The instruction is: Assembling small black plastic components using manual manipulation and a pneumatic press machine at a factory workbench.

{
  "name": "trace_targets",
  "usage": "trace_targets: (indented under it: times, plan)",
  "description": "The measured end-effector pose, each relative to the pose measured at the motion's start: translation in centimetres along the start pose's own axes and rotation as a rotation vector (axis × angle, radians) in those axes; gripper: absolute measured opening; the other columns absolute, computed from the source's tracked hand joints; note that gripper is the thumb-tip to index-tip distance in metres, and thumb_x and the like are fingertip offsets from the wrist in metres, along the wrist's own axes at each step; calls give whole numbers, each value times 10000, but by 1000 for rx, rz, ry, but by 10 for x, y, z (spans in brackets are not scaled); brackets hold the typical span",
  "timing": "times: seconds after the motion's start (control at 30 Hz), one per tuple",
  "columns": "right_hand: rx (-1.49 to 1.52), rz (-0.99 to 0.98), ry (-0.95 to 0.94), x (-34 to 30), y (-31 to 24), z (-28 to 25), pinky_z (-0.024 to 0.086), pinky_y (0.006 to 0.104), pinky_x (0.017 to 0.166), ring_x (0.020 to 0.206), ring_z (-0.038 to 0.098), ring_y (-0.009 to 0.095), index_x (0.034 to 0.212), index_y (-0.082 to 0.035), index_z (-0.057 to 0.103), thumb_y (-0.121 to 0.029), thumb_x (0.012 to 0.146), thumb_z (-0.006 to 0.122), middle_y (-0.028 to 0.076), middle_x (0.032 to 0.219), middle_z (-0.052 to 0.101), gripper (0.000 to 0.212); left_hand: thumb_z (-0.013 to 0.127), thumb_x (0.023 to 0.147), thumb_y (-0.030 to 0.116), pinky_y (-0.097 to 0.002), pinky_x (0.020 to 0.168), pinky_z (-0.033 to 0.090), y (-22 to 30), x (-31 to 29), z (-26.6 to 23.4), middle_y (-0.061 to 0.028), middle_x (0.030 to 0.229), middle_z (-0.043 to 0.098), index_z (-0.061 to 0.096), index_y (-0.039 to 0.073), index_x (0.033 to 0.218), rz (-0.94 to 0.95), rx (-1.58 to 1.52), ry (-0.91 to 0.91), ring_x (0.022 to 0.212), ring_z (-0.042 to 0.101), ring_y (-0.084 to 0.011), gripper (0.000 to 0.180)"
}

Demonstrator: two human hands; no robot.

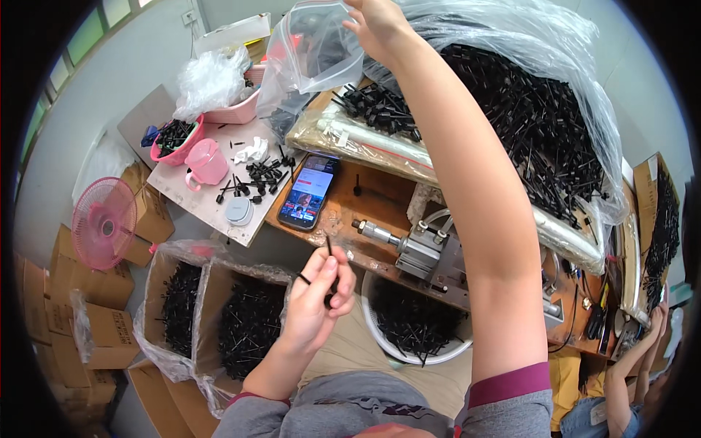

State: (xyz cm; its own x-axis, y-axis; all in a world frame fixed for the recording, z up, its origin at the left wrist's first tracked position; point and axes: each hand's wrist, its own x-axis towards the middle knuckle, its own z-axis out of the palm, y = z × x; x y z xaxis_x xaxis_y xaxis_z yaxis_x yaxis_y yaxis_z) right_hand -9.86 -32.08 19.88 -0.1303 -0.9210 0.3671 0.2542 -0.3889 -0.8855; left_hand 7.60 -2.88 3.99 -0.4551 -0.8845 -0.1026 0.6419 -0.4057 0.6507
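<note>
With a phone on the wooden worktop as landmark, the person's left hand is just nearer the body than the phone. Its fingers are curled and its thumb is pressed in, pinching thin black stemmed pieces; a stem points up and another end sticks out to the side, but how many it holds is unclear. The right hand is stretched far beyond the phone, its fingers partly spread beside a clear plastic bag. The picture's upper edge cuts the fingertips off, so whether they grip the bag cannot be told. To the phone's right is a metal fixture; beyond it to the right, a large heap of black parts. Nearer the body and right of the phone, a white tub holds more. A pink mug is to the phone's left.
</note>
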Motion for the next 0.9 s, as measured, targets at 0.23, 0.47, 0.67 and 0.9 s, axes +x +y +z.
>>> trace_targets:
  times: [0.23, 0.47, 0.67, 0.9]
  plan:
    - [-1072, -594, -161, 5, 15, 12, 358, 394, 1083, 1298, 437, 393, 1350, 1, 479, -152, 878, 588, 256, 1349, 499, 508, 424, 1045, 182, -186, 477, 291, -3, 8, -6, 3, 698, 426, 469, 91, 1083, 65, 96, 19, 567, 360, -61, 108]
    - [-1078, -715, -257, -125, -7, -44, 531, 283, 765, 917, 649, 183, 1035, -55, 692, -65, 878, 632, 72, 1057, 649, 169, 470, 1015, 86, -156, 495, 305, 2, 14, -56, -56, 877, 576, 457, 104, 1117, 234, 217, 137, 609, 360, -22, 105]
    - [-1180, -472, -260, -170, -10, -72, 519, 366, 748, 842, 643, 267, 907, -53, 693, -50, 828, 649, 93, 889, 631, 91, 556, 978, 80, -144, 449, 234, -2, 16, -49, -3, 801, 554, 517, 77, 1110, 195, 322, 185, 530, 311, 16, 137]
    - [-1500, -574, -325, -137, 5, -72, 511, 339, 691, 749, 623, 227, 923, -115, 730, -110, 842, 670, 52, 852, 607, 101, 539, 979, 73, -158, 474, 260, -9, 11, -46, -15, 848, 553, 519, 54, 1126, 118, 298, 106, 567, 343, 3, 149]
